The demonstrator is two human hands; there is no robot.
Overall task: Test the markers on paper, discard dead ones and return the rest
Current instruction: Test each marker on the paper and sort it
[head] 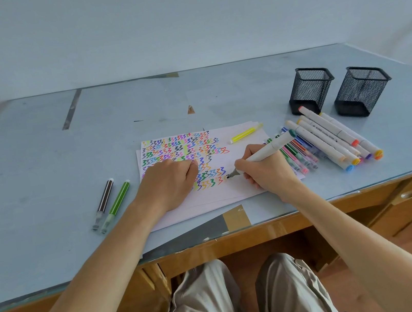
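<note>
- Two slim markers (109, 202) lie left of the paper (213, 195), caps toward 1 o'clock.
- Your left hand (168, 182) rests fisted on the paper.
- Your right hand (263, 169) grips a white marker (266, 153), nib toward 8 o'clock, touching the sheet.
- Both mesh cups (310, 89) look empty.

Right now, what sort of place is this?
Probably a home or office desk set up for drawing: a wooden desk with drawers and a pale blue top, two mesh pen pots, and paper covered in marker squiggles. The right hand holds a marker.
</note>
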